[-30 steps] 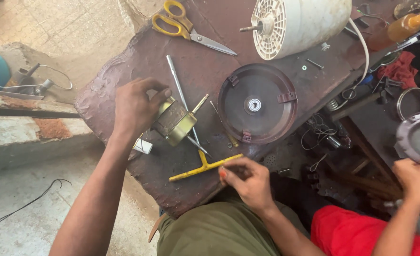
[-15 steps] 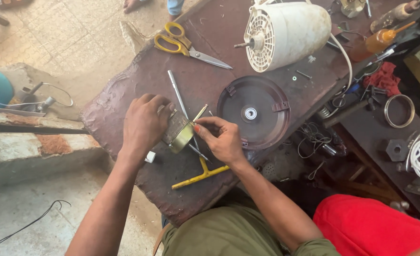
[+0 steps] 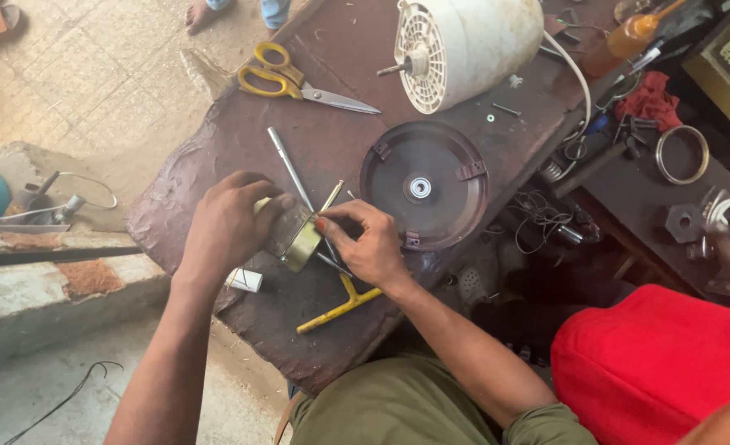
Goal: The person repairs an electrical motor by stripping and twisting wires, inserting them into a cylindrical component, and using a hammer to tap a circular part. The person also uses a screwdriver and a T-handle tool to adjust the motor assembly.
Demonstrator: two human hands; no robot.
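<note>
Work surface: a worn, dark brown workbench top point(image 3: 241, 156) is carrying everything; its near-left edge is chipped and uneven.
Item in hand: a small brass-coloured metal motor part point(image 3: 297, 239), blocky with a rounded golden face, is sitting near the near-left edge of the bench top, between both hands.
Left hand: the left hand point(image 3: 225, 227) is curling over the part from the left, fingers closed around its far side and top.
Right hand: the right hand point(image 3: 369, 247) is pinching the part's right face, thumb and forefinger narrowed onto it; one nail is showing red.
Appearance: the metal is looking dull and tarnished, with a grey plate on its upper side; finer detail is too small to tell.
Handling judgement: the part is likely heavy for its bulk, rigid and not fragile; smooth faces may be slippery, so the flat sides are offering the surest hold.
Beneath the hands: a thin steel rod point(image 3: 287, 165) and a yellow T-handle tool point(image 3: 340, 303) are lying just beside the part.
Middle of bench: a dark round motor cover point(image 3: 447, 198) with a central bearing is resting flat.
Far edge: yellow-handled scissors point(image 3: 287, 81) and a white fan motor housing point(image 3: 472, 41) are lying well apart from the hands.
Bystander: a person in a red garment point(image 3: 653, 363) is sitting at the right.
</note>
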